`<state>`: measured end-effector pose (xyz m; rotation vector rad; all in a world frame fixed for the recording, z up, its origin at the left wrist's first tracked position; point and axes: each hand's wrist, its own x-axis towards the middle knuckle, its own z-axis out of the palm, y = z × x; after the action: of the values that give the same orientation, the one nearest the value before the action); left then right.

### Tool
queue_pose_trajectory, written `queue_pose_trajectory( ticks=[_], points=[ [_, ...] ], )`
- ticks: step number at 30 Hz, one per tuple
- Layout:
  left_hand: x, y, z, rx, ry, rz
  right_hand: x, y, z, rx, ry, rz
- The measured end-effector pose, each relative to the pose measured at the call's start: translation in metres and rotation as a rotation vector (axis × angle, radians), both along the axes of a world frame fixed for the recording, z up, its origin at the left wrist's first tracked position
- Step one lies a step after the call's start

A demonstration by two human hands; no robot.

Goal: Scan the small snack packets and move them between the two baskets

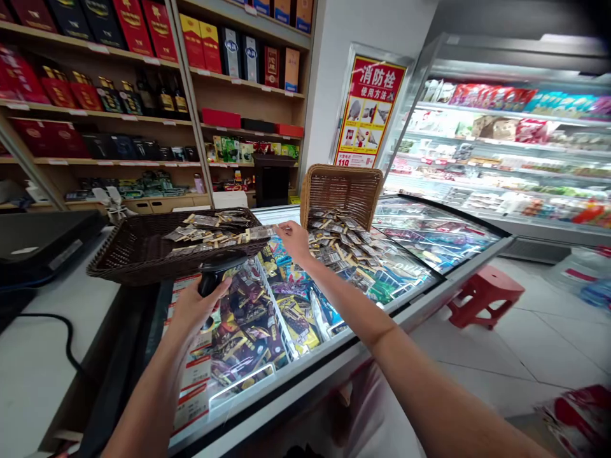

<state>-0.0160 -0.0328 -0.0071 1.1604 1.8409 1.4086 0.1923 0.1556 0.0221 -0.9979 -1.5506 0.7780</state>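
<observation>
My left hand [198, 305] is wrapped round the grip of a black handheld barcode scanner [222, 261], held over the freezer's glass top. Between the fingertips of my right hand [293, 240] is one end of a small flat packet [261, 233], close to the scanner's head. A dark woven basket [128, 254] on the left holds several similar packets [210, 229]. To the right, a light brown wicker basket [344, 178] lies tipped on its side. More packets [341, 238] spill from it across the glass.
Beneath the glass, the chest freezer [329, 343] holds colourful ice-cream wrappers. A counter [42, 369] with a black device [48, 235] and cable stands left. Shelves of boxes [205, 44] rise behind. A red stool [487, 292] and a lit refrigerated display [501, 140] are right.
</observation>
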Motion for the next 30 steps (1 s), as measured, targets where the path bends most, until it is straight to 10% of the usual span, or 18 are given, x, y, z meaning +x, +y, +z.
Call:
queue_pose_trajectory(
  ticks=[12, 30],
  points=[
    [0.013, -0.007, 0.013, -0.062, 0.132, -0.150, 0.031, -0.027, -0.051, -0.383, 0.529, 0.062],
    [0.011, -0.009, 0.022, -0.135, 0.269, -0.230, 0.050, -0.029, -0.042, -0.496, 0.532, 0.103]
  ],
)
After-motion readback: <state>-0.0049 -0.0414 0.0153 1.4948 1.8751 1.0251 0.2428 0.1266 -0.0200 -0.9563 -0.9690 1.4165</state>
